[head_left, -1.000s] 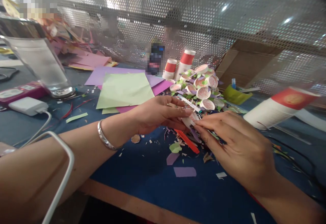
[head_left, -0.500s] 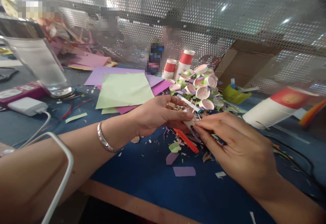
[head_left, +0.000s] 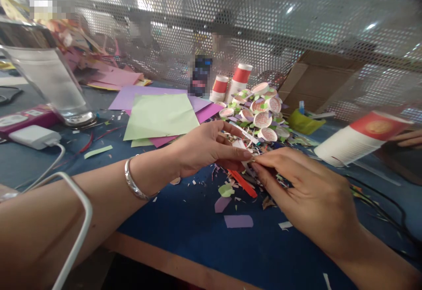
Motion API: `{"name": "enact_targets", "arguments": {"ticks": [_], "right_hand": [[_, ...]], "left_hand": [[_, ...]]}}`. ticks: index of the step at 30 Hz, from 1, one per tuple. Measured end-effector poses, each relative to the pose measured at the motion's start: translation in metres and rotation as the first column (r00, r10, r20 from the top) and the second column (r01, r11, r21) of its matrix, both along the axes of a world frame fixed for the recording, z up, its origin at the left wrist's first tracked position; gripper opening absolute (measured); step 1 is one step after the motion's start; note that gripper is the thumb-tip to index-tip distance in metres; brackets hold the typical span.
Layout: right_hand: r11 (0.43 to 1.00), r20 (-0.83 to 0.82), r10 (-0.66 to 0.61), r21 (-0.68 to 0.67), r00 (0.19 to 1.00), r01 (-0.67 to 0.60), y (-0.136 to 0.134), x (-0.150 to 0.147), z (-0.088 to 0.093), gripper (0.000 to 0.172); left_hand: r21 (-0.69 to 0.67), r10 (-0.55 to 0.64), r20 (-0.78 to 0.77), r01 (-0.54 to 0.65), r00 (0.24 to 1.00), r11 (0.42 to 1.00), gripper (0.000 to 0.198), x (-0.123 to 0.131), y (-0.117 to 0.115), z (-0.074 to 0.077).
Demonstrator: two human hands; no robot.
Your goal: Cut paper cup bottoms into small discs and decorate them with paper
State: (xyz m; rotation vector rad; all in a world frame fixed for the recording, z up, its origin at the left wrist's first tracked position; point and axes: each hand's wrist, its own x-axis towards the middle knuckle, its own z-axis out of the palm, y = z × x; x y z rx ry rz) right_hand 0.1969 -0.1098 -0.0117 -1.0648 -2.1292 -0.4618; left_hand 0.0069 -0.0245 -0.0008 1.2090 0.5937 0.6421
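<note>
Your left hand (head_left: 206,147) and right hand (head_left: 306,193) both pinch a small white paper piece (head_left: 245,163), apparently unfinished; beyond your fingertips (head_left: 246,154), shallow round white paper cups (head_left: 263,120) with green-and-purple trimmings look done.

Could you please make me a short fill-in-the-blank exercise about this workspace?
The left hand and right hand hold a small piece whose visible part is ____ in colour.
A silver bracelet circles the person's ____ wrist.
The sheet on top of the purple paper is pale ____.
The tilted paper cups on the right show a ____ band.

Missing words: white; left; green; red.
</note>
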Motion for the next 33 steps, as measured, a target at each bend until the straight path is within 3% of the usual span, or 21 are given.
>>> {"name": "enact_targets", "arguments": {"ticks": [9,20,33], "right_hand": [[1.000,-0.008,0.001,-0.027,1.000,-0.002,0.002,-0.005,-0.001,0.007],[1.000,-0.007,-0.007,-0.009,1.000,0.007,0.001,-0.005,0.001,0.007],[0.999,-0.028,-0.015,-0.046,1.000,0.013,-0.004,-0.007,0.004,0.009]], "left_hand": [[0.047,0.116,-0.017,-0.115,0.993,0.992,0.040,0.006,-0.010,0.001],[0.400,0.157,-0.039,-0.129,0.987,0.907,0.047,0.007,-0.013,-0.011],[0.350,0.134,-0.061,-0.104,0.989,0.931,0.047,0.008,-0.014,-0.005]]}}
